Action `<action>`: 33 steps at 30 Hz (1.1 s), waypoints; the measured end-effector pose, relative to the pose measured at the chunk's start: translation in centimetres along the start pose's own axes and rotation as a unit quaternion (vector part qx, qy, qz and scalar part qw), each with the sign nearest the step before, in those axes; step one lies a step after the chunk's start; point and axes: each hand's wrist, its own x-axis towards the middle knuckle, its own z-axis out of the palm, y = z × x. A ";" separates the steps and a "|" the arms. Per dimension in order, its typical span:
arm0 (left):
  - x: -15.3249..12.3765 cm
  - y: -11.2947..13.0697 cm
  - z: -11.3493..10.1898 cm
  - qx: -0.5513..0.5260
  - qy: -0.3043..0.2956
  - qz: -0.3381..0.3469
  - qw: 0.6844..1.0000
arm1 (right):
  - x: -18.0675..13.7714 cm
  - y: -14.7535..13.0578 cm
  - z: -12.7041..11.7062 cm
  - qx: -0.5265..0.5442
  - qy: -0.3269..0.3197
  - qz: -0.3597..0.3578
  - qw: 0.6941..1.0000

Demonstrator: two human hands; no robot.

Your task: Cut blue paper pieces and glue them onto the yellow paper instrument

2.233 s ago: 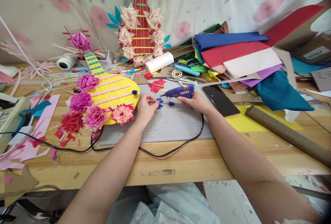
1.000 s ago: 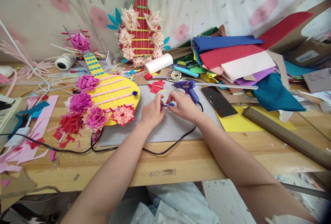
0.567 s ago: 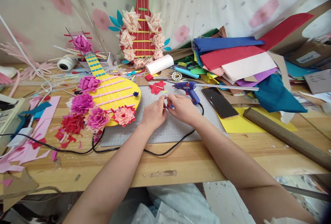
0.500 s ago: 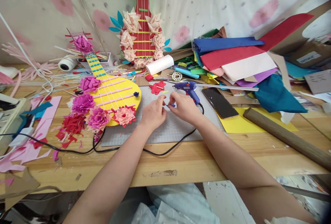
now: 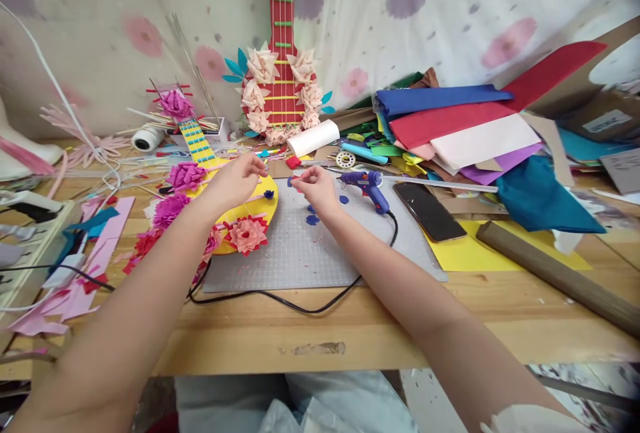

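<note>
My left hand (image 5: 234, 183) hangs over the yellow paper guitar (image 5: 273, 210), its fingers curled together. Whatever is between those fingertips does not show clearly. At the top of the grey cutting mat (image 5: 270, 266), my right hand (image 5: 319, 190) has thumb and fingers pinched. Red paper (image 5: 297, 186) peeks out at its fingertips, but I cannot tell if it is gripped or lies beneath. Several blue paper petals (image 5: 313, 220) lie on the mat below this hand. A small blue flower (image 5: 269, 194) sits on the guitar's right edge, above a pink layered flower (image 5: 247, 236).
A blue glue gun (image 5: 367, 188) lies right of my right hand, its black cord (image 5: 320, 310) looping across the mat's front. Beyond it are a phone (image 5: 429, 212) and a brown roll (image 5: 550, 270). A red guitar (image 5: 283, 86) leans at the back beside stacked coloured paper (image 5: 450, 120).
My hands, together over the mat before, have parted. The left moved left over the yellow guitar; the right moved slightly up and left to the red paper. Blue petals now show, and the view shifted.
</note>
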 end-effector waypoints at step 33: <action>-1.4 -2.3 0.3 0.125 -0.119 0.090 0.981 | -1.2 2.8 3.1 -0.115 -0.019 -0.111 0.987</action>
